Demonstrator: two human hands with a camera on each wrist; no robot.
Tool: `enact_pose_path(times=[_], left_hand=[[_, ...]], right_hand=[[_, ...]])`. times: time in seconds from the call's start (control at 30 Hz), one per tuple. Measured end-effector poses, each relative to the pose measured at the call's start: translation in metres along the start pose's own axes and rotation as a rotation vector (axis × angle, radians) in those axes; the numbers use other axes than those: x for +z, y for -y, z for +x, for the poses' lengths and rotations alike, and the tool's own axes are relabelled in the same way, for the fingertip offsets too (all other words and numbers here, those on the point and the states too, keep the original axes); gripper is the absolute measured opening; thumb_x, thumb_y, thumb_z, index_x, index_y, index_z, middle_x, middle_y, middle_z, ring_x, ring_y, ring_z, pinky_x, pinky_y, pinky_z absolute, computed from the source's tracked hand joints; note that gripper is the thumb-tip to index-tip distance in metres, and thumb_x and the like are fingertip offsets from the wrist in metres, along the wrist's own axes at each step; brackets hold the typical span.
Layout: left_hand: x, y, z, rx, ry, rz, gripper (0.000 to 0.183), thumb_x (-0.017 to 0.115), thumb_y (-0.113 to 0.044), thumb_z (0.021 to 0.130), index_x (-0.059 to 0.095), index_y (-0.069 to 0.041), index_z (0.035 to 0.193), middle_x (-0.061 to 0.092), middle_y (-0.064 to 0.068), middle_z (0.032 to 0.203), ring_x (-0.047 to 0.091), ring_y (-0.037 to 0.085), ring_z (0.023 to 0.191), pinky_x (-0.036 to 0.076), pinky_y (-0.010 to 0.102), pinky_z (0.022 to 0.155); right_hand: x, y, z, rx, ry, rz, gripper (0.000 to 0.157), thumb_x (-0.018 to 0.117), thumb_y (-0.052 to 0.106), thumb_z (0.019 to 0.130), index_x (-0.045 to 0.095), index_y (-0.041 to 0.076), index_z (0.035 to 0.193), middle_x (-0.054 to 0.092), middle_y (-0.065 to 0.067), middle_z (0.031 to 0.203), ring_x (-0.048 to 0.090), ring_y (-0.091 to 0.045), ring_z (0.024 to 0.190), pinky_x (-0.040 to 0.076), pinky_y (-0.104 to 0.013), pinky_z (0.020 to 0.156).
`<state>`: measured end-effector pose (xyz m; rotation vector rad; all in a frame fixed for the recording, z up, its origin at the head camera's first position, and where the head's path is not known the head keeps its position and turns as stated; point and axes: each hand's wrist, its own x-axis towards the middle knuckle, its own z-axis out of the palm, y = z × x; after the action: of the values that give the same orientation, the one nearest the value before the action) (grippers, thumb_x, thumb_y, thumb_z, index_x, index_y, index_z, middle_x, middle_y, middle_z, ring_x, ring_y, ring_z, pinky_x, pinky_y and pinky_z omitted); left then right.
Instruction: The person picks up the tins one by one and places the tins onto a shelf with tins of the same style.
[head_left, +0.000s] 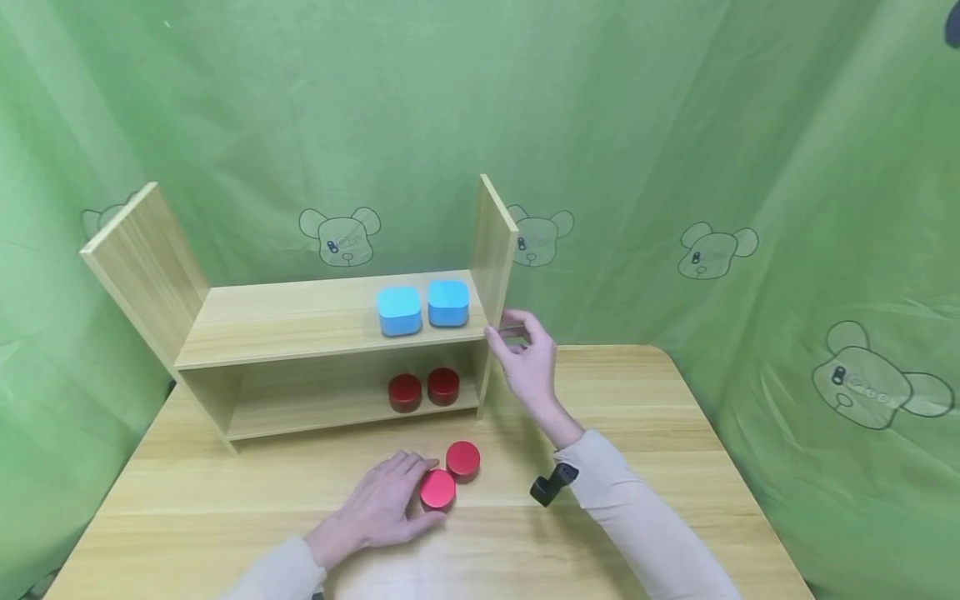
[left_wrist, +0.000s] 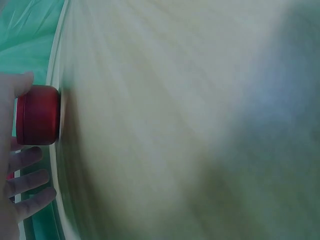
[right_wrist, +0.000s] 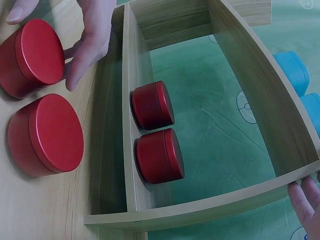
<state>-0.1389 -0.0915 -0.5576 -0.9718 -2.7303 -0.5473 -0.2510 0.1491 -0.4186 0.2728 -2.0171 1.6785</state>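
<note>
My left hand (head_left: 386, 500) is on the table with thumb and index finger around a round red tin (head_left: 437, 490); its other fingers are spread in the left wrist view. A second red tin (head_left: 462, 461) stands just beyond it. My right hand (head_left: 528, 358) holds the right side panel of a wooden shelf (head_left: 330, 354), thumb at the front edge and fingers (right_wrist: 301, 202) on the outer side. Two more red tins (right_wrist: 151, 106) (right_wrist: 160, 156) stand side by side on the lower level. Two blue square tins (head_left: 399, 311) (head_left: 448, 302) sit above, at the right end.
The shelf's tall left panel (head_left: 146, 267) and right panel (head_left: 495, 242) rise above its upper board. The shelf stands on a wooden table (head_left: 637, 433). A green curtain (head_left: 637, 150) with bear drawings hangs behind and at both sides.
</note>
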Motion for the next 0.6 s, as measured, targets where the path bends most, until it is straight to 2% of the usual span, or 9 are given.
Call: enact_pose_path(times=[0.6], left_hand=[[0.0050, -0.0013, 0.0001, 0.017, -0.026, 0.029, 0.063, 0.077, -0.058, 0.088, 0.066, -0.014, 0.132, 0.071, -0.003, 0.116, 0.067, 0.012, 0.104, 0.062, 0.034, 0.092]], right_hand=[[0.0004, 0.0014, -0.0002, -0.004, -0.001, -0.005, 0.032, 0.079, 0.002, 0.091, 0.068, -0.003, 0.121, 0.071, -0.023, 0.112, 0.066, -0.005, 0.089, 0.062, -0.017, 0.071]])
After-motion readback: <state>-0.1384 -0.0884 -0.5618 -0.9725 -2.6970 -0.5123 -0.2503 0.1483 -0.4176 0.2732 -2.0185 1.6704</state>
